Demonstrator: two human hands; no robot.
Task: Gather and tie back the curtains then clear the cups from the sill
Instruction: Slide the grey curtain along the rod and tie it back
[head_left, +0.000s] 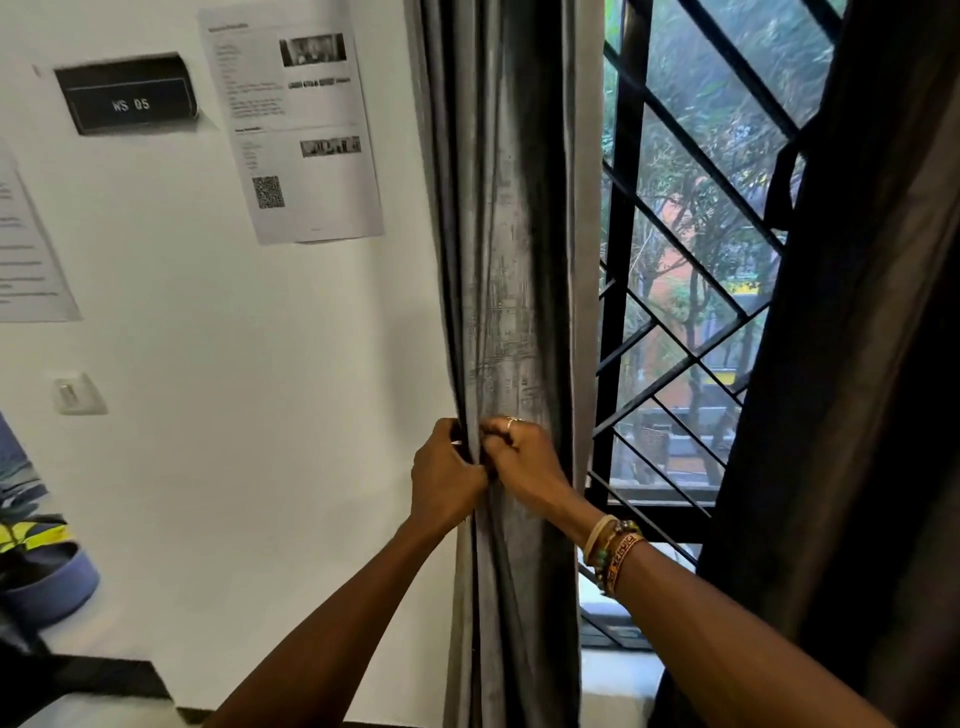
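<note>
The grey curtain (511, 260) hangs as a narrow gathered bundle, its long axis straight up and down, between the white wall (260, 364) and the black window grille (691, 291). Both hands meet at the same height on its front, directly ahead of the person. The left hand (447, 470) curls round the bundle's wall-side edge, while the right hand (522, 457), with bracelets (610, 545) on its wrist, pinches the folds just beside it, knuckles touching. Whether a tie-back cord lies between the fingers is too small to tell. The band must probably run across the bundle, at right angles to its hang, so each hand is placed to take one side. The dark curtain (857, 364) hangs loose, well apart on the right, nearer the right arm, and looks like the next one to gather. The sill (618, 670) lies low between the two curtains, and no cups show on the strip in view.
</note>
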